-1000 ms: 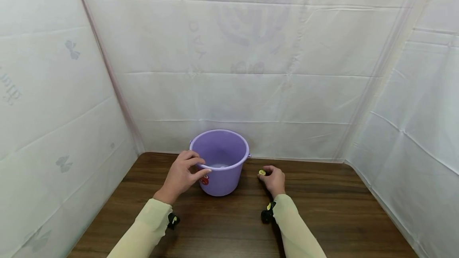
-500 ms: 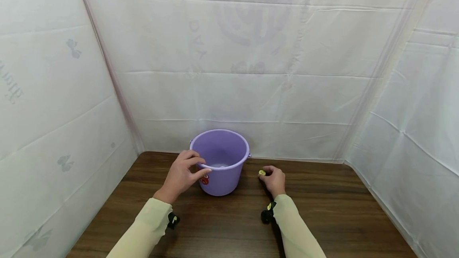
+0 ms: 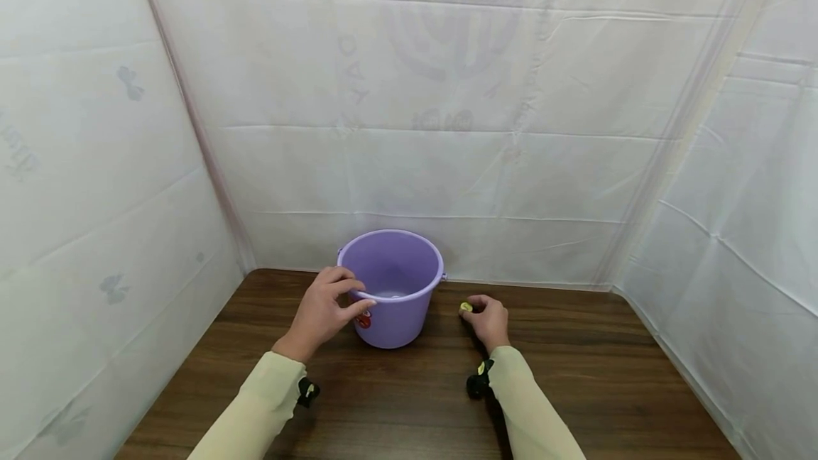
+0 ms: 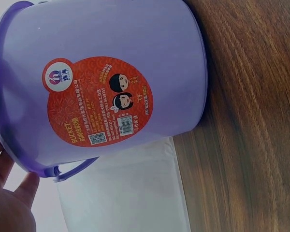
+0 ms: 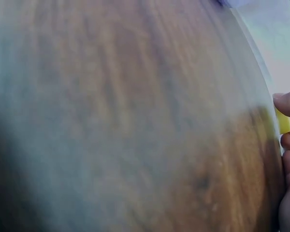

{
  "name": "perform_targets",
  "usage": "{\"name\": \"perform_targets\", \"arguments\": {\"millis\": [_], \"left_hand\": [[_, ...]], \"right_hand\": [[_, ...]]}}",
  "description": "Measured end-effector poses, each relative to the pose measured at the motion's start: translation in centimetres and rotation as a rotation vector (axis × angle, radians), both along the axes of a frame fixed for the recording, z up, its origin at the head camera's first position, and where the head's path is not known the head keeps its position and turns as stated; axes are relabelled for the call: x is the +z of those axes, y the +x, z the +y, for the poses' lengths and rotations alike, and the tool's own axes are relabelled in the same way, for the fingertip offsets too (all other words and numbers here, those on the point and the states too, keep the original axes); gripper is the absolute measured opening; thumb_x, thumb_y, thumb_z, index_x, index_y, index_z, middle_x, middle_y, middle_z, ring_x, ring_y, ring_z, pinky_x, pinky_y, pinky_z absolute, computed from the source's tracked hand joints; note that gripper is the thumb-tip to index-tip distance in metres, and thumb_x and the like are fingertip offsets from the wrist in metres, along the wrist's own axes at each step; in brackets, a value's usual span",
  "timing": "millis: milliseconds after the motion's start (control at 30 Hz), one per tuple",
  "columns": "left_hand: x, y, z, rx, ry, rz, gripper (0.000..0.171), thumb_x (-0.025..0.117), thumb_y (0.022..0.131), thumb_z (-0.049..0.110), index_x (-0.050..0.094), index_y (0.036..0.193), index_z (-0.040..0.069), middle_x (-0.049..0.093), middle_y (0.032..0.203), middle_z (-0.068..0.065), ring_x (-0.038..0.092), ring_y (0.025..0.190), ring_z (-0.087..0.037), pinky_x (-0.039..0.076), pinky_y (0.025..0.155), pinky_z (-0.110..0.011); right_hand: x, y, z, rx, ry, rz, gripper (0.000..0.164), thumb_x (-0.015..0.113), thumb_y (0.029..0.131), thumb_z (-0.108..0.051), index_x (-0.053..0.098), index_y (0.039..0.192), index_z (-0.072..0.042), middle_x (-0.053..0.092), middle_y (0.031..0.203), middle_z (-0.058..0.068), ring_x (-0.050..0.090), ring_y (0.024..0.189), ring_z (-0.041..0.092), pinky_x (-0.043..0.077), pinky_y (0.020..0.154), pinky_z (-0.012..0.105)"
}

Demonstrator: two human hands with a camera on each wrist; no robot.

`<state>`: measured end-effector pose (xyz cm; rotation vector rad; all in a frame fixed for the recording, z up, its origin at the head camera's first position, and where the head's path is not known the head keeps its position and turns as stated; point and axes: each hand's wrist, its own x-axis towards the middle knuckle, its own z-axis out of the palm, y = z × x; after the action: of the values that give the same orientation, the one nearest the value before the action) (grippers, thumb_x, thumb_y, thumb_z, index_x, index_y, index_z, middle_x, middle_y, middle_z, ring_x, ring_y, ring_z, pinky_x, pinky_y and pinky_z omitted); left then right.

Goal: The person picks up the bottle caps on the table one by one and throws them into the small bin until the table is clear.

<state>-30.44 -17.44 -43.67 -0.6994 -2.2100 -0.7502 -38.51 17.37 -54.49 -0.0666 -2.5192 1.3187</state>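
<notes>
A purple bucket (image 3: 399,314) stands upright on the wooden table, and a red sticker (image 4: 99,101) covers part of its side in the left wrist view. My left hand (image 3: 322,311) holds the bucket's near left rim, its thumb on one side and fingers reaching over the edge. To the right of the bucket, my right hand (image 3: 491,321) pinches a small round yellow thing (image 3: 466,308) between thumb and fingers. In the right wrist view only a yellow edge (image 5: 283,122) of it shows, so its kind is unclear.
The dark wooden table (image 3: 383,403) is enclosed by a pale sheet wall (image 3: 447,176) behind and sheets at both sides. The bucket stands close to the back sheet. Its purple handle (image 4: 77,169) hangs at the rim.
</notes>
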Motion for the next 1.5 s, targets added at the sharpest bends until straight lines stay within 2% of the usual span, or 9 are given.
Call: {"name": "perform_targets", "arguments": {"millis": [300, 567, 800, 1000, 1200, 1500], "left_hand": [[0.1, 0.1, 0.0, 0.002, -0.002, -0.004, 0.024, 0.092, 0.075, 0.032, 0.077, 0.089, 0.019, 0.064, 0.098, 0.005, 0.054, 0.098, -0.015, 0.049, 0.075, -0.031], [0.1, 0.1, 0.0, -0.006, -0.001, -0.007, 0.025, 0.092, 0.075, 0.033, 0.078, 0.090, 0.019, 0.064, 0.098, 0.004, 0.054, 0.097, -0.015, 0.049, 0.074, -0.031], [0.2, 0.2, 0.0, -0.002, 0.001, -0.020, 0.025, 0.092, 0.075, 0.033, 0.078, 0.090, 0.019, 0.064, 0.098, 0.004, 0.054, 0.098, -0.015, 0.050, 0.075, -0.031], [0.2, 0.2, 0.0, -0.001, 0.006, -0.036, 0.025, 0.092, 0.076, 0.033, 0.078, 0.091, 0.019, 0.064, 0.099, 0.004, 0.054, 0.100, -0.015, 0.051, 0.076, -0.032], [0.0, 0.1, 0.0, 0.006, 0.001, -0.034, 0.025, 0.092, 0.076, 0.033, 0.078, 0.091, 0.019, 0.064, 0.100, 0.005, 0.055, 0.100, -0.015, 0.051, 0.077, -0.032], [0.0, 0.1, 0.0, 0.001, 0.000, -0.034, 0.025, 0.092, 0.076, 0.033, 0.078, 0.091, 0.019, 0.064, 0.099, 0.005, 0.054, 0.099, -0.014, 0.051, 0.075, -0.030]], "right_hand": [[0.9, 0.6, 0.3, 0.007, -0.024, 0.033, 0.026, 0.086, 0.081, -0.012, 0.078, 0.104, -0.003, 0.077, 0.101, 0.014, 0.073, 0.094, 0.029, 0.058, 0.084, 0.043], [1.4, 1.1, 1.2, 0.014, -0.047, 0.016, 0.027, 0.086, 0.081, -0.012, 0.077, 0.105, -0.003, 0.077, 0.100, 0.014, 0.075, 0.092, 0.026, 0.060, 0.081, 0.040], [2.7, 1.5, 1.7, 0.025, -0.042, 0.033, 0.026, 0.087, 0.080, -0.013, 0.077, 0.103, -0.004, 0.078, 0.101, 0.014, 0.075, 0.093, 0.026, 0.060, 0.083, 0.039], [3.7, 1.7, 2.1, 0.038, -0.027, 0.052, 0.027, 0.088, 0.080, -0.016, 0.078, 0.103, -0.007, 0.078, 0.099, 0.011, 0.074, 0.090, 0.022, 0.059, 0.078, 0.030], [4.7, 1.9, 2.7, 0.081, -0.025, 0.108, 0.026, 0.089, 0.079, -0.020, 0.078, 0.099, -0.007, 0.078, 0.094, 0.010, 0.074, 0.085, 0.019, 0.057, 0.071, 0.024], [6.5, 2.4, 3.2, 0.112, -0.003, 0.138, 0.029, 0.090, 0.080, -0.021, 0.079, 0.103, -0.008, 0.078, 0.099, 0.010, 0.075, 0.088, 0.019, 0.057, 0.073, 0.022]]}}
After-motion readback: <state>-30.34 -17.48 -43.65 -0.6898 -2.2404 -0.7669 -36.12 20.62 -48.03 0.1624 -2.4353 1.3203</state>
